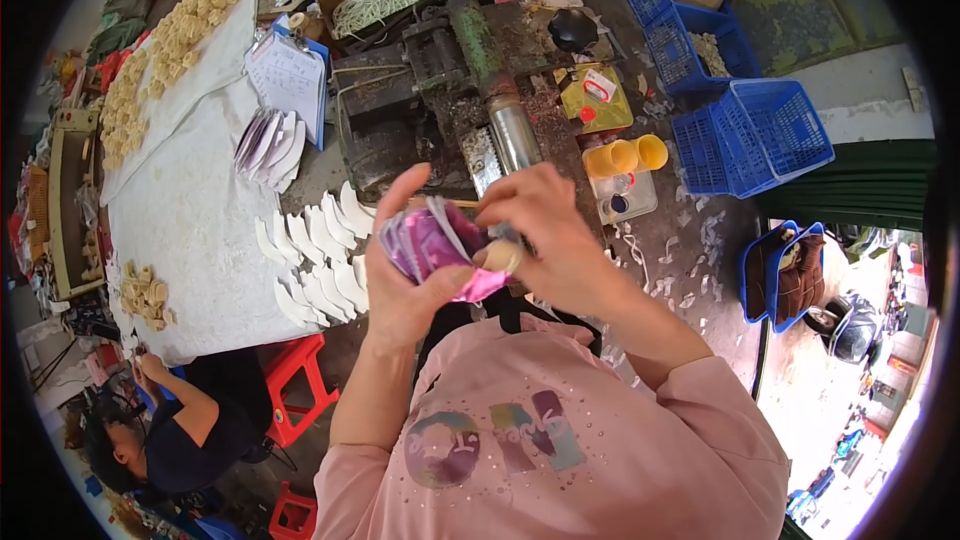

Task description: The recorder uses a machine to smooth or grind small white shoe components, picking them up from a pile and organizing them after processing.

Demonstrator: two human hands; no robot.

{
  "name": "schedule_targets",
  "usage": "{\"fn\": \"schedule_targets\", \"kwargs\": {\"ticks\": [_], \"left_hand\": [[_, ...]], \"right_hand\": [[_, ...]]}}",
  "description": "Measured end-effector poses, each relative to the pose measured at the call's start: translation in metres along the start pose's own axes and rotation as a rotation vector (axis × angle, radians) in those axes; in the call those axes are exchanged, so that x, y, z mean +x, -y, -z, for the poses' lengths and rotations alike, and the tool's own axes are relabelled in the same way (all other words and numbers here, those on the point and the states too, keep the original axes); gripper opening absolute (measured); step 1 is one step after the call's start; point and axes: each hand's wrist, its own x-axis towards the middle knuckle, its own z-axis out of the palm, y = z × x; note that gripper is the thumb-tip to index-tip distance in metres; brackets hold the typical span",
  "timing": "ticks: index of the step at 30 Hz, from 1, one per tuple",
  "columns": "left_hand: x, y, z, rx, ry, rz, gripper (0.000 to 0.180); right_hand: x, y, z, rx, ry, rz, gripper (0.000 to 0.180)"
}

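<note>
A shiny pink and purple piece point(432, 248) with greyish-white edges, which looks like a shoe upper, is in my left hand point(402, 290). That hand is closed round its left and lower side, the thumb across the front. My right hand point(545, 225) is at the piece's right end, its fingers bent inward and slightly blurred. Beside its fingertips shows a small cream-coloured rounded part point(503, 256); what exactly they grip is hidden. Just beyond both hands is a machine point(480, 50) with a worn green arm and a bright metal cylinder point(514, 135).
White curved pieces point(320, 285) lie in rows on the white-covered table point(190, 230). Behind them are stacked pale curved pieces point(270, 148), a clipboard point(290, 75) and many beige pieces point(195, 25). Blue crates point(755, 135) stand right. A co-worker point(180, 420) sits left near a red stool point(300, 390).
</note>
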Motion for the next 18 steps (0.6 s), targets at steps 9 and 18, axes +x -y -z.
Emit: {"fn": "schedule_targets", "kwargs": {"ticks": [9,18], "left_hand": [[0.005,0.004,0.005,-0.012,-0.154,0.043,0.069],[0.006,0.014,0.019,0.974,0.351,-0.288,0.061]], "right_hand": [[-0.009,-0.003,0.014,0.431,-0.077,-0.136,0.016],[-0.011,-0.077,0.081,-0.368,0.19,-0.355,0.015]]}}
